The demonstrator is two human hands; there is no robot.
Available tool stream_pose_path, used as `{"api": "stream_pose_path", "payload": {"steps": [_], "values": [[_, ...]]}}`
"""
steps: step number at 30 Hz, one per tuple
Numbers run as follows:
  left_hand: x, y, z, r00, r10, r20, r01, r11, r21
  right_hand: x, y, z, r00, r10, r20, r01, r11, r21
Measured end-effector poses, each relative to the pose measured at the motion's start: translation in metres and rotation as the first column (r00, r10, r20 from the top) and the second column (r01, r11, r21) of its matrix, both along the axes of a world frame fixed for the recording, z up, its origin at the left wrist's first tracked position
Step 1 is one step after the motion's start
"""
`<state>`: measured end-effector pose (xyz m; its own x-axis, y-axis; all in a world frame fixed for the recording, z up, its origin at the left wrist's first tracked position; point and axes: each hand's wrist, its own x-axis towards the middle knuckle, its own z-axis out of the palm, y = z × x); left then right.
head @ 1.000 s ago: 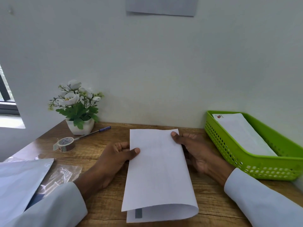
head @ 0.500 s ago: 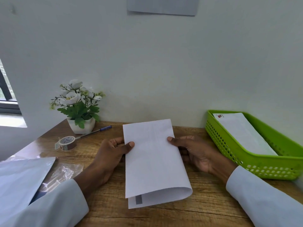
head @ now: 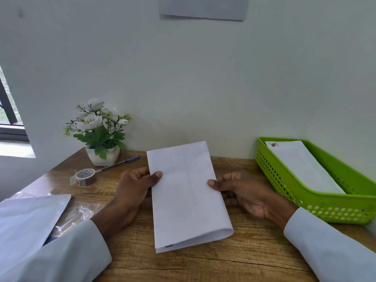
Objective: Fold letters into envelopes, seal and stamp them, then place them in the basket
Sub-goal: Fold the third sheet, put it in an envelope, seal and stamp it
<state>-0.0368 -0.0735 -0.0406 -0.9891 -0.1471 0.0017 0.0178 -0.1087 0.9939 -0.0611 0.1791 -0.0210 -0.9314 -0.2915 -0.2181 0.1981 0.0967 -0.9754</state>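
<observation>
At frame centre, left hand (head: 135, 185) and right hand (head: 242, 191) pinch a folded white paper letter (head: 187, 197) by its side edges — green plastic basket (head: 325, 208) at right on the wooden worktop (head: 203, 265).

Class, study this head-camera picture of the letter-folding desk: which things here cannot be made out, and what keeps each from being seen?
- Folded letter: its writing is too faint to read.
- Left hand and right hand: fingers are hidden behind the letter; only the thumbs show in front.
- Envelope in the green basket: stamp mark too small to identify.
- Clear plastic bag: contents are hidden by the white sheet and the sleeve.
</observation>
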Motion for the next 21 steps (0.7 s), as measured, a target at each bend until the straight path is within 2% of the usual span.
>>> {"api": "stream_pose_path", "payload": {"steps": [5, 12, 16, 21], "values": [[-0.0006, 0.0023, -0.0017, 1.000, -0.008, -0.009, 0.008, 1.000, -0.006, 0.0024, 0.0000, 0.0012, 0.999, -0.045, -0.023, 0.045, 0.999, 0.013], [-0.0059, -0.0039, -0.0043, 0.999, 0.041, -0.009, -0.041, 0.999, 0.004, 0.0050, 0.0035, -0.0022, 0.999, 0.038, 0.010, -0.038, 0.999, 0.024], [-0.0052, -0.0020, -0.0049, 0.999, 0.036, -0.018, -0.036, 0.999, 0.008, 0.0065, 0.0045, -0.0014, 1.000, 0.015, -0.016, -0.014, 0.999, 0.050], [-0.0051, -0.0028, -0.0047, 0.998, 0.054, -0.023, -0.053, 0.998, 0.040, 0.0080, 0.0079, -0.0029, 0.998, 0.061, -0.009, -0.060, 0.998, 0.015]]}}
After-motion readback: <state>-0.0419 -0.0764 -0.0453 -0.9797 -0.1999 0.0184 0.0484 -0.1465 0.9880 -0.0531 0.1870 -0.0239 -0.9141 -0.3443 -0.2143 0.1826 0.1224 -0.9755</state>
